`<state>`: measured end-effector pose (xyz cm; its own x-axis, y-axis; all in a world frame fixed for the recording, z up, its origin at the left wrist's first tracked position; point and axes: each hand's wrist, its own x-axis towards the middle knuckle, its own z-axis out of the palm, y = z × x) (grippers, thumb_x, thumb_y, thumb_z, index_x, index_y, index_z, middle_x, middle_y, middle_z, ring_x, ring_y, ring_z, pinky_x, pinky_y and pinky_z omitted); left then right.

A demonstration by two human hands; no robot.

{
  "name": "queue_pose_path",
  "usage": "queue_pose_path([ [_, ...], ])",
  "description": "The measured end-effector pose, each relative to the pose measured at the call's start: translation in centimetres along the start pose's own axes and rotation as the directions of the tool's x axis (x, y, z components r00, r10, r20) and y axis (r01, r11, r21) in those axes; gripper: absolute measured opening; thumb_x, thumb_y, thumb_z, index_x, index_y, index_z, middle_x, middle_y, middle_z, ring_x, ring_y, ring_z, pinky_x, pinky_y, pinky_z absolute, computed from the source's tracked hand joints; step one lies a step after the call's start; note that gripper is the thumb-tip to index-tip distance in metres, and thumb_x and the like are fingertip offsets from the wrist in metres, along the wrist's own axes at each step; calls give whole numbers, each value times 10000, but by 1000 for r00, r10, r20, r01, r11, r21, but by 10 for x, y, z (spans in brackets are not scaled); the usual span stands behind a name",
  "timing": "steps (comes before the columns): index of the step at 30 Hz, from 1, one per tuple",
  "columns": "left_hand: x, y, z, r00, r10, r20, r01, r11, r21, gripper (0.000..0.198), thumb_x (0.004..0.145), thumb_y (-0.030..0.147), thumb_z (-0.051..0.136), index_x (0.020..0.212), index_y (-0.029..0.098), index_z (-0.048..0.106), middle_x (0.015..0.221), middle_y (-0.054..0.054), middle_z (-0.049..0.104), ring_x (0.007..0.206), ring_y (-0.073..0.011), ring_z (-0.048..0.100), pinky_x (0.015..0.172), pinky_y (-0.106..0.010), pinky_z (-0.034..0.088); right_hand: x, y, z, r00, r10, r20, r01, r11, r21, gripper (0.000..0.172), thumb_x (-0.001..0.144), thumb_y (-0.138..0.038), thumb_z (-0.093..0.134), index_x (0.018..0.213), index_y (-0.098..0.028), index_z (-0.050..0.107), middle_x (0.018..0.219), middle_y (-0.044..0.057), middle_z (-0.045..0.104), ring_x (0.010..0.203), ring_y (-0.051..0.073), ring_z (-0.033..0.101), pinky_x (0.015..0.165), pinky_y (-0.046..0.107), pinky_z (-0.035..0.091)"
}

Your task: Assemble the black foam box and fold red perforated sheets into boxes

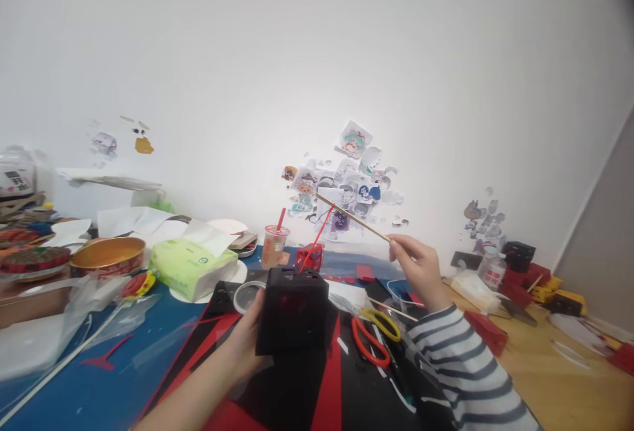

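Note:
My left hand (246, 345) is closed on the side of a black box (292, 315), held up over black and red sheets. A thin wooden stick (352, 217) is pinched at its right end between the thumb and fingers of my right hand (419, 269). From the stick a red strip (317, 239) slants down to the top of the box; how it is fastened there I cannot tell. A roll of clear tape (249, 296) stands just left of the box. Below my right wrist lie scissors (370, 342) with red and yellow handles.
Behind are a drink cup (274, 246) with a red straw and a small red box (310, 257). Leftward sit a green tissue pack (193, 265) and an orange bowl (107, 256). Black and red boxes (518, 256) crowd the wooden surface at right. Stickers cover parts of the wall.

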<state>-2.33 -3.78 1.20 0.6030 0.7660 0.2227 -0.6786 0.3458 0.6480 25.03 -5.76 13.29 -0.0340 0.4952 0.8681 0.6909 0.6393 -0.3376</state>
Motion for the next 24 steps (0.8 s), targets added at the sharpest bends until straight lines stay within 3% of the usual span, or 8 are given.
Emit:
queue_pose_path([
  [5,-1,3,-6,991,78,112,-78,997,-4,455,723,542,609,1051,231,664,1129,-15,659,1142,-246,531,1033,-365,328,-2,-7,-6,998,-54,-27,53,998,-36,190,828,-300,502,811,-189,655,538,-9,556,515,145,522,525,264,430],
  [8,0,6,-8,976,109,187,-109,994,-10,424,711,545,626,996,237,688,1074,-19,687,1075,-246,583,993,-349,377,-2,-11,-8,996,-75,-51,71,996,-62,191,829,-295,502,810,-185,657,540,-7,558,517,144,520,526,265,430],
  [12,2,13,-3,962,182,205,-178,983,-38,403,715,524,635,1006,248,674,980,-18,720,998,-238,623,942,-326,421,0,-11,-11,994,-77,-82,71,994,-82,202,829,-305,503,806,-174,655,543,-9,559,529,142,532,552,262,437],
  [16,5,23,7,946,311,89,-308,950,-40,517,713,516,634,1106,181,605,1054,-96,672,1016,-255,595,874,-339,472,4,-4,-11,999,-5,-54,-4,984,-176,246,841,-324,467,842,-164,654,548,-5,575,530,141,547,557,245,434],
  [19,8,29,6,921,388,-41,-389,921,-14,507,686,486,670,1069,160,606,1005,-106,665,980,-246,597,834,-329,502,6,-1,-10,998,54,-36,-62,962,-266,253,843,-319,451,851,-174,659,575,4,606,547,146,565,566,240,423],
  [22,10,31,1,904,404,-138,-408,913,0,459,682,463,676,1014,150,618,919,-91,656,903,-225,607,794,-323,525,7,0,-8,995,89,-37,-96,932,-350,229,829,-307,470,855,-197,669,609,12,636,587,160,582,596,250,403],
  [24,10,30,-2,909,391,-146,-396,918,-4,436,683,454,670,985,143,623,878,-86,642,862,-216,605,778,-321,531,10,1,-8,993,114,-40,-121,912,-392,223,819,-304,476,860,-208,673,615,15,646,598,169,586,602,257,391],
])
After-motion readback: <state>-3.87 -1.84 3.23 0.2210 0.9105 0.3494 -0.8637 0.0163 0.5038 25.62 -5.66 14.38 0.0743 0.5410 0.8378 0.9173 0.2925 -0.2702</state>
